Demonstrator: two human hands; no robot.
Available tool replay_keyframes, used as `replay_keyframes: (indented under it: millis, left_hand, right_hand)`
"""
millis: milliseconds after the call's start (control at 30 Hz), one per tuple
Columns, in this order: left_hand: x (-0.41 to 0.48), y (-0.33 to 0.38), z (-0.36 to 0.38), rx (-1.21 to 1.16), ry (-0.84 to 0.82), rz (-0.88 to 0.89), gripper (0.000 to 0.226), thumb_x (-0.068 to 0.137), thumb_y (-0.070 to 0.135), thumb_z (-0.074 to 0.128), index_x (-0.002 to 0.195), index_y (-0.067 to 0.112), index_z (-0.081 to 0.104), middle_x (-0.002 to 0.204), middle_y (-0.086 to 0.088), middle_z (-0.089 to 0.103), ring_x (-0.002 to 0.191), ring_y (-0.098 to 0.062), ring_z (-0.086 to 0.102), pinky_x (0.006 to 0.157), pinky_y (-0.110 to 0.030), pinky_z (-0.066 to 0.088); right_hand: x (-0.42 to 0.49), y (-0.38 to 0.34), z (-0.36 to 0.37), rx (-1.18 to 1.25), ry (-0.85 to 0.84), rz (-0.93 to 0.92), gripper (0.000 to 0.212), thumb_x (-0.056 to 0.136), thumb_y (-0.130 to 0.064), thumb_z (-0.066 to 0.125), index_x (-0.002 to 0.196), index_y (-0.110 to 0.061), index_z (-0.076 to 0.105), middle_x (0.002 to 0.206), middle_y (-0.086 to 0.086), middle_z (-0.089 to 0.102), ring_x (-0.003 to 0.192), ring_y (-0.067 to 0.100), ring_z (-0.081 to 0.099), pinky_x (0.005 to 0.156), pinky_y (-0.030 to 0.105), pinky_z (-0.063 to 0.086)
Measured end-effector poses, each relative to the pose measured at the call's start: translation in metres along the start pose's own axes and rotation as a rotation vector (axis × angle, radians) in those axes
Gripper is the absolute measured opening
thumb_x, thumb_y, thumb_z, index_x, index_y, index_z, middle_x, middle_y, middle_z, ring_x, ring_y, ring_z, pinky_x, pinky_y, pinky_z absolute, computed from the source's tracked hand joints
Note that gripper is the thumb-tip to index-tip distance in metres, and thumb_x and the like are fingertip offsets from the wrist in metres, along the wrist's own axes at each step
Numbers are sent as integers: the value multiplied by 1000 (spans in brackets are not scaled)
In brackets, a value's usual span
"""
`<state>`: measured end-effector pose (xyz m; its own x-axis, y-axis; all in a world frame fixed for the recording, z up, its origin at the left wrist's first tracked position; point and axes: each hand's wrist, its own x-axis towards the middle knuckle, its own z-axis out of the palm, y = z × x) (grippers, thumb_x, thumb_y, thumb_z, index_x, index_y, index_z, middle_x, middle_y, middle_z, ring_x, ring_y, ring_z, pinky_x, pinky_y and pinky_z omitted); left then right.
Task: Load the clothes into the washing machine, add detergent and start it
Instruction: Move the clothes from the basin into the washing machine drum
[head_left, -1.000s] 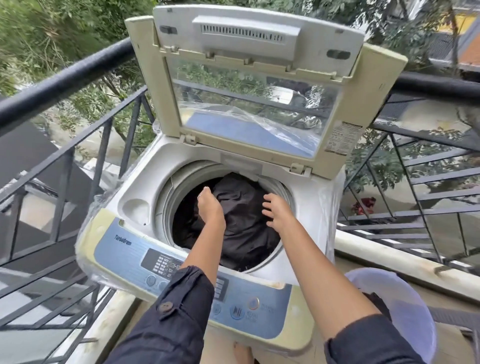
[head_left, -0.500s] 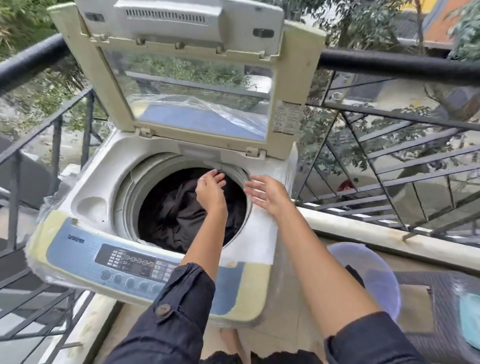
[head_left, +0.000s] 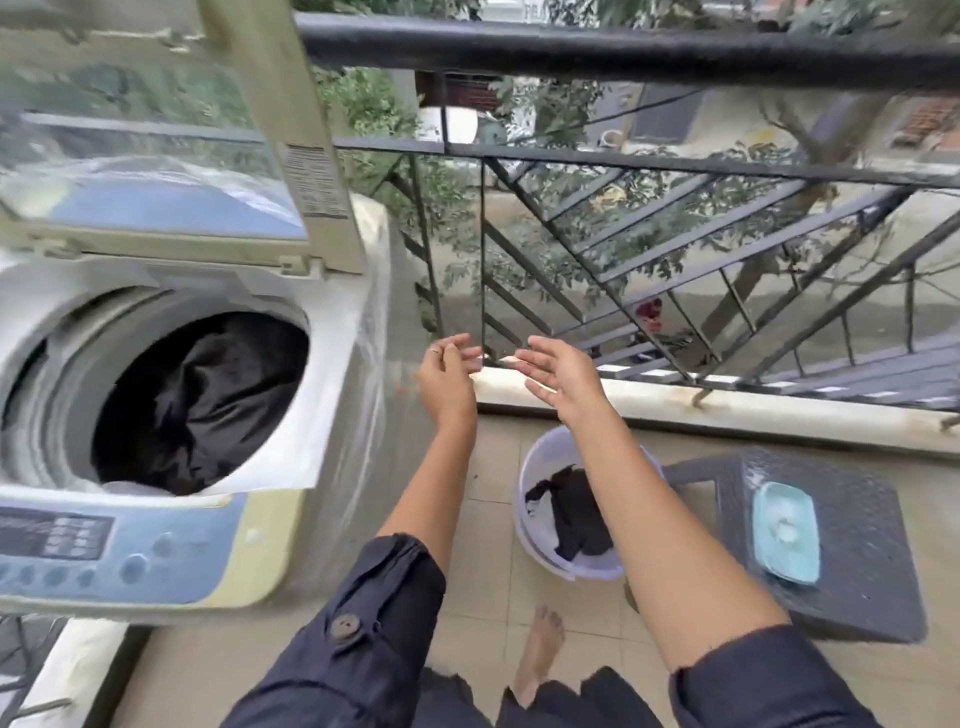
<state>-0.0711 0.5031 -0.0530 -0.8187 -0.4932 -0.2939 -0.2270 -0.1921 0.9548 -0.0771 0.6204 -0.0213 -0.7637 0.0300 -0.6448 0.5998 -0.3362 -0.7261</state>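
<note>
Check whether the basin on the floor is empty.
Not empty. A dark garment lies inside the basin, covering part of its pale bottom.

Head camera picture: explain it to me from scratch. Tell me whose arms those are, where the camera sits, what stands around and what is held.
There is no robot here: a person wears a wide-angle camera on the head, so you look forward and down along their own arms. The left hand and right hand hang in the air with relaxed fingers and hold nothing. At the left stands a top-loading washing machine, its lid raised, with dark clothes in the drum. On the floor below the hands is a pale basin with a dark garment in it. Beside it a dark stool carries a teal box. Behind runs a balcony railing.
</note>
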Motion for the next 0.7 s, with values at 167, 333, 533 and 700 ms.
replay_keyframes:
  millis: [167,333,533,700]
  left_hand:
    - [-32,-62,60,102,-129,-111,27,94,7,37,84,17,61,74,0,65,60,-12,59,60,-22,43]
    - [-43,-141,97,365,-311,-157,19,96,15,41,94,17,59,78,6,66,72,-12,64,78,-32,49]
    - [-22,-271,121,580,-412,-186,16,90,30,41,93,32,56,99,-3,67,96,-21,63,90,-39,50]
    - [20,-380,134,702,-333,-251,30,97,25,42,119,12,58,117,-8,62,113,-27,55,99,-39,42]
  right_hand:
    - [21,3,-92,49,131,13,29,97,-20,42,121,-12,55,109,9,62,92,21,62,83,29,45]
    - [69,36,-168,75,307,51,37,98,-20,40,131,-6,50,129,16,60,97,20,60,69,22,42]
    - [150,119,-236,60,400,138,37,100,-18,32,130,-5,51,129,19,58,114,28,58,88,32,46]
    - [237,213,-293,-42,477,217,33,95,-24,42,122,-12,58,117,11,65,112,25,59,72,29,40]
